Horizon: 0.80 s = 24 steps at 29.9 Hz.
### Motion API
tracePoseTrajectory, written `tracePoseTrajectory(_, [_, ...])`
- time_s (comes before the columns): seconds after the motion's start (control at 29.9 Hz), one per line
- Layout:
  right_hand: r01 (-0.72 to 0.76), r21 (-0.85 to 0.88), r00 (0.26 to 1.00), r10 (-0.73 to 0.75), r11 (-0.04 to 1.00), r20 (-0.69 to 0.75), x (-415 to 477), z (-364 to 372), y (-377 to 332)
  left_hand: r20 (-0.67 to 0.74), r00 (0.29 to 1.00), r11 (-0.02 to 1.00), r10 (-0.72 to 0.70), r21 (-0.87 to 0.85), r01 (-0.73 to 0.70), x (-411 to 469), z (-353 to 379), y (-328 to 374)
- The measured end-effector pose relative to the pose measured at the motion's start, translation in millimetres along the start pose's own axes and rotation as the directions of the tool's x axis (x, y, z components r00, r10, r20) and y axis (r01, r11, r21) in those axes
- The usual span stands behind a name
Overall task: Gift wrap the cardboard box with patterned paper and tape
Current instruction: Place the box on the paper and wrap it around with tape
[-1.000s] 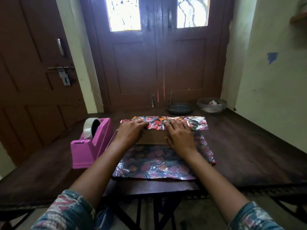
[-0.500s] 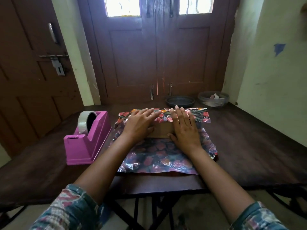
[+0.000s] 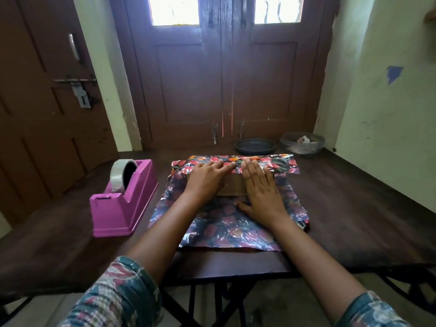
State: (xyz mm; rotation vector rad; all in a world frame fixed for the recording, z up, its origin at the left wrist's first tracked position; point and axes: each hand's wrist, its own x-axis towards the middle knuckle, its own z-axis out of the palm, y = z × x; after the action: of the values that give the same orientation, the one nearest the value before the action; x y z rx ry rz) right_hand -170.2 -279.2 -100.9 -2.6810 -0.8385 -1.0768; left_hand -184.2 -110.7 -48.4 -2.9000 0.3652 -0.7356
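A brown cardboard box [image 3: 232,186] lies on a sheet of shiny patterned paper [image 3: 226,228] with red and orange fruit on black. The paper's far flap is folded over the box's top. My left hand [image 3: 207,179] lies flat on the box's left part, fingers straight, pressing the folded flap. My right hand [image 3: 260,190] rests flat on the right part, its fingers on the flap and its thumb down on the near side of the box. Most of the box is hidden under the hands and paper.
A pink tape dispenser [image 3: 123,201] with a roll of clear tape [image 3: 121,174] stands left of the paper. A dark round dish [image 3: 255,146] and a clear bowl [image 3: 302,141] sit at the table's far edge by the brown doors. The dark wooden table [image 3: 354,208] ends just below the paper.
Both hands have spread flatter over the flap on the box. The left hand went from curled at the flap's edge to straight fingers. The camera has tilted slightly.
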Motion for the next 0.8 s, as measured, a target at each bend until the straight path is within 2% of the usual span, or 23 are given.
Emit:
tracePoseTrajectory(0.17, [0.025,-0.056,1.000,-0.025,0.998,0.010,3.3,1.4,3.7,-0.020,0.999,0.999,-0.025,0.023,0.026,-4.6,3.7,7.8])
tracePoseTrajectory(0.27, [0.028,-0.069,1.000,-0.027,0.997,0.005,4.1,1.5,8.2,-0.052,0.999,0.999,0.001,-0.039,-0.003,-8.2,-1.3,-5.7])
tracePoseTrajectory(0.47, [0.041,-0.090,0.999,-0.042,0.995,-0.006,5.7,0.1,9.0,-0.114,0.992,0.990,-0.062,-0.136,0.046,-32.5,-7.7,-39.4])
tracePoseTrajectory(0.57, [0.046,-0.122,0.999,-0.047,0.992,-0.007,5.8,-2.6,6.7,-0.175,0.985,0.998,-0.011,-0.070,-0.001,-35.9,-2.6,-35.8])
tracePoseTrajectory(0.67, [0.052,-0.146,0.999,-0.051,0.988,0.005,4.5,-3.4,5.5,-0.223,0.975,0.995,0.010,0.097,0.012,-35.7,3.1,-33.5])
tracePoseTrajectory(0.8, [0.056,-0.144,0.998,-0.051,0.988,0.041,4.3,-1.6,6.9,-0.109,0.993,0.997,-0.051,0.045,0.057,-36.8,8.8,-29.7])
